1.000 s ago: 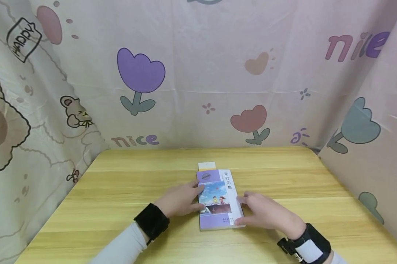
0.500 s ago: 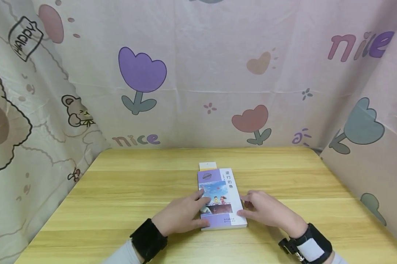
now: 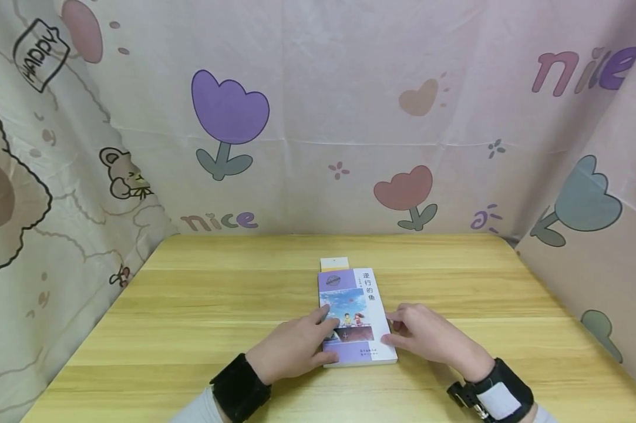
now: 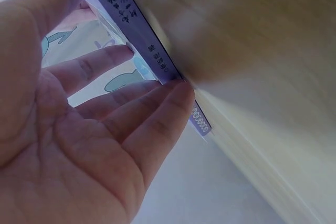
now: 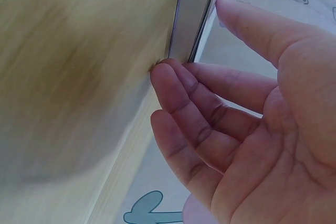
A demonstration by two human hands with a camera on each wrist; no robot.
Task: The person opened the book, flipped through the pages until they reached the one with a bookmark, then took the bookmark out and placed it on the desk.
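Observation:
A paperback book with a purple and white cover lies flat on the wooden table, cover up. My left hand rests along its left side, some fingertips over the cover. In the left wrist view its extended fingers touch the purple spine. My right hand holds the right edge, thumb at the cover and bent fingers against the page edges, as the right wrist view shows. A white card with a yellow strip sticks out past the book's top; whether it lies inside or beneath is hidden.
A printed cloth with flowers and words hangs behind the table and along both sides. Black bands are strapped around both wrists. Wooden tabletop extends on both sides of the book.
My left hand has slid nearer along the book's left side and reaches a little further over the cover. The right hand stays at the right edge. The book still lies flat.

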